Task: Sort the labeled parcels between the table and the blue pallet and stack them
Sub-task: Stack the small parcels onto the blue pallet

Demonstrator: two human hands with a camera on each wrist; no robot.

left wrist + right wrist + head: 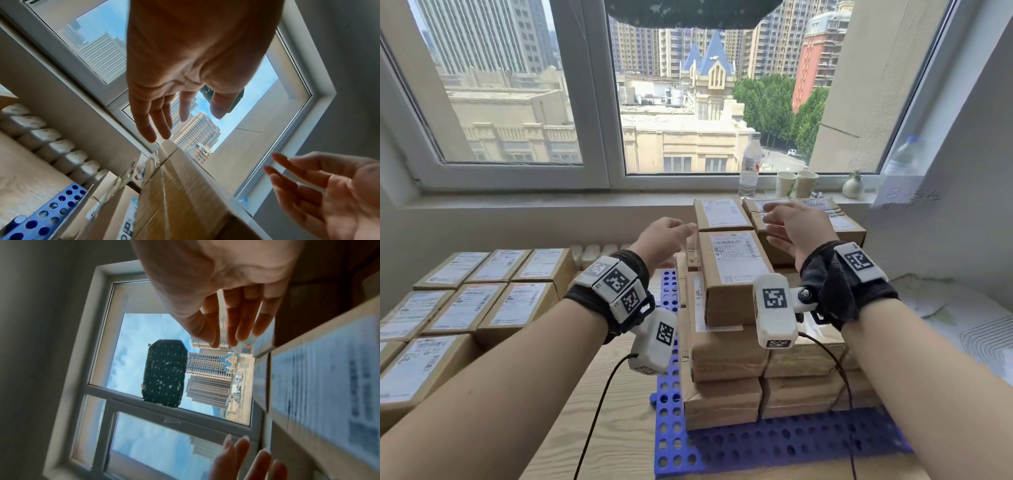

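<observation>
A: Largest item?
B: Light wood-grain tabletop (pixel 616 404), carrying everything below.

A: Next?
B: Blue perforated plastic pallet (pixel 774 445) lying flat along the tabletop's right side, its near edge bare.

A: Parcels?
B: Stack of brown cardboard parcels with white shipping labels (pixel 726 373), several layers high, at the pallet's far end. The topmost labelled brown parcel (pixel 734 274) lies flat on the stack's left column. A second lot, a flat grid of labelled brown parcels (pixel 465 301), fills the tabletop's left edge, one layer deep.

A: Hands?
B: Left hand (pixel 662 240), fingers straight and spread, holding nothing, just left of the topmost parcel's far end; contact cannot be told. Right hand (pixel 796 226), fingers likewise extended and empty, over the stack's far right parcels.

A: Smaller items?
B: On the white windowsill: clear plastic water bottle (pixel 750 164), two paper cups (pixel 796 183), small round vase (pixel 852 186).
</observation>
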